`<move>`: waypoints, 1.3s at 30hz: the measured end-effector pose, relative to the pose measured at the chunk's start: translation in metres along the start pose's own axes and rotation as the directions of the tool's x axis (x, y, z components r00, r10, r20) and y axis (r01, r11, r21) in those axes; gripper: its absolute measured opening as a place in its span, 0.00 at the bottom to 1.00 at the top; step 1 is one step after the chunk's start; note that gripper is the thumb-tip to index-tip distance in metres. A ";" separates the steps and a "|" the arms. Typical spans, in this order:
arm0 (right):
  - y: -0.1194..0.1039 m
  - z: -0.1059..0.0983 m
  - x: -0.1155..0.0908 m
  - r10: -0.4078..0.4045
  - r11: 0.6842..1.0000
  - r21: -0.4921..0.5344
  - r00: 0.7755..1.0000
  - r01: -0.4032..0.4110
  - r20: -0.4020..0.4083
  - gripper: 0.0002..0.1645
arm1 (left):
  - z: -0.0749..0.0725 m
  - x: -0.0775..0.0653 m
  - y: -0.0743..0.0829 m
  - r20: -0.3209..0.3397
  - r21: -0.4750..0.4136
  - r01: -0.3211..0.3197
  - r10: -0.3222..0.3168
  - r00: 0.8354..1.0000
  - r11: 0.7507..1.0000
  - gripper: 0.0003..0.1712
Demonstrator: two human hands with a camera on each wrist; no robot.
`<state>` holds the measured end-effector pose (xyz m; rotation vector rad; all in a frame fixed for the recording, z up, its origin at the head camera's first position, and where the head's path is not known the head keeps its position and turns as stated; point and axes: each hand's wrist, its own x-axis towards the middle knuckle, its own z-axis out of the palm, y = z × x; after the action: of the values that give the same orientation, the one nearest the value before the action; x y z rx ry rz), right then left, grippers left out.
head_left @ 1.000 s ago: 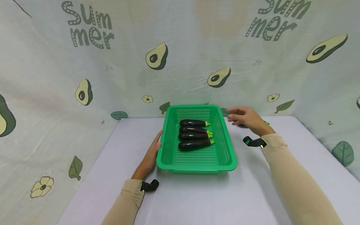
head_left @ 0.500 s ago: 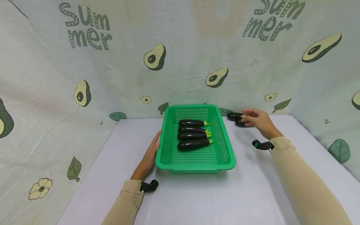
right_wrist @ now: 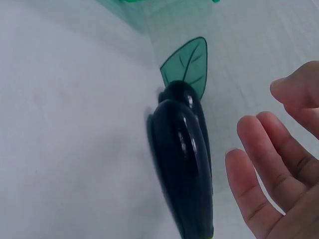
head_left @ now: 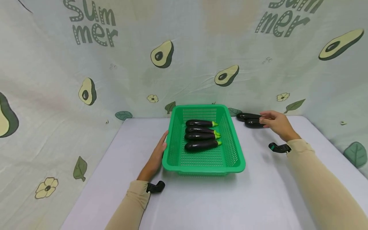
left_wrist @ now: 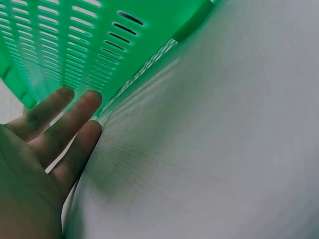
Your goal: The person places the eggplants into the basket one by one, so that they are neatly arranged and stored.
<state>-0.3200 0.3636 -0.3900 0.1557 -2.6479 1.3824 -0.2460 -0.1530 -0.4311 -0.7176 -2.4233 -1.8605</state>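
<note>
My left hand [head_left: 153, 158] rests against the left side of the green plastic basket [head_left: 203, 169]. In the left wrist view its fingers [left_wrist: 82, 109] reach out fairly straight along the slotted basket wall [left_wrist: 124, 50]. Several dark eggplants, among them the front eggplant [head_left: 200, 145], lie side by side inside, green stems to the right. To the right of the basket two more eggplants lie together, the rear eggplant [head_left: 248, 116] and the nearer eggplant [head_left: 254, 123]. Beside them is my right hand [head_left: 277, 124], covering their stem ends in the head view. The right wrist view shows its loosely bent fingers [right_wrist: 264, 144] apart from the nearer eggplant [right_wrist: 182, 164].
A white cloth covers the table [head_left: 195, 201]. Behind it hangs a curtain [head_left: 195, 51] printed with avocados, leaves, flowers and lettering, close to the back of the basket and the two loose eggplants. Both wrists carry small black cameras.
My right hand has moved rightward, from near the basket's edge to the stem end of the two loose eggplants, uncovering their rounded ends. The left hand stays at the basket's side.
</note>
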 end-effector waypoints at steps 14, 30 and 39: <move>0.020 -0.012 0.009 0.033 0.999 -0.023 0.995 -0.035 -0.096 0.33 | 0.000 0.011 -0.033 -0.038 -0.035 -0.047 0.046 0.998 0.998 0.32; 0.038 -0.006 0.020 0.082 0.993 -0.071 0.992 -0.089 -0.099 0.36 | 0.000 0.008 -0.030 -0.029 -0.026 -0.045 0.045 0.999 0.999 0.34; 0.043 -0.001 0.016 0.095 0.980 -0.170 0.995 -0.100 -0.040 0.38 | 0.001 0.007 -0.034 -0.009 -0.036 -0.030 0.029 1.000 0.999 0.33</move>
<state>-0.3428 0.3884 -0.4217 -0.0167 -2.7650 1.1637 -0.2637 -0.1566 -0.4604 -0.7415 -2.3666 -1.8970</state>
